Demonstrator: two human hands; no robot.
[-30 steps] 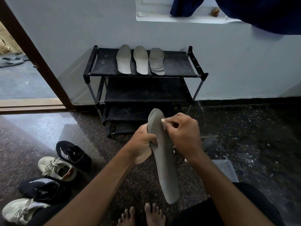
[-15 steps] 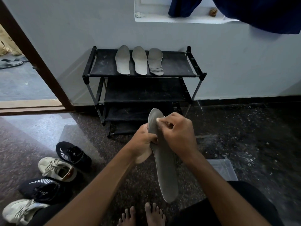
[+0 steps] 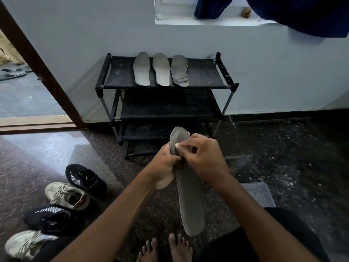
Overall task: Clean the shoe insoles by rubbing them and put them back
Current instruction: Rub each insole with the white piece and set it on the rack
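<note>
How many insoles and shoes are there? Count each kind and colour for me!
Insoles lying on the rack: 3
Held insole, gripped by left hand and right hand: 1
Black shoes: 2
Pale shoes: 2
Total: 8

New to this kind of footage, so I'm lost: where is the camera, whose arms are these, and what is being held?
No machine here: a person wears one camera on the head, looking down at their own arms. The left hand grips a grey insole near its upper end; the right hand pinches a small pale piece against it, too small to identify. Ahead stands a black shoe rack with three more insoles side by side on its top shelf. On the floor at left lie two black sneakers and two beige sneakers. A clear plastic box sits by the right arm; bare feet show at the bottom.
</note>
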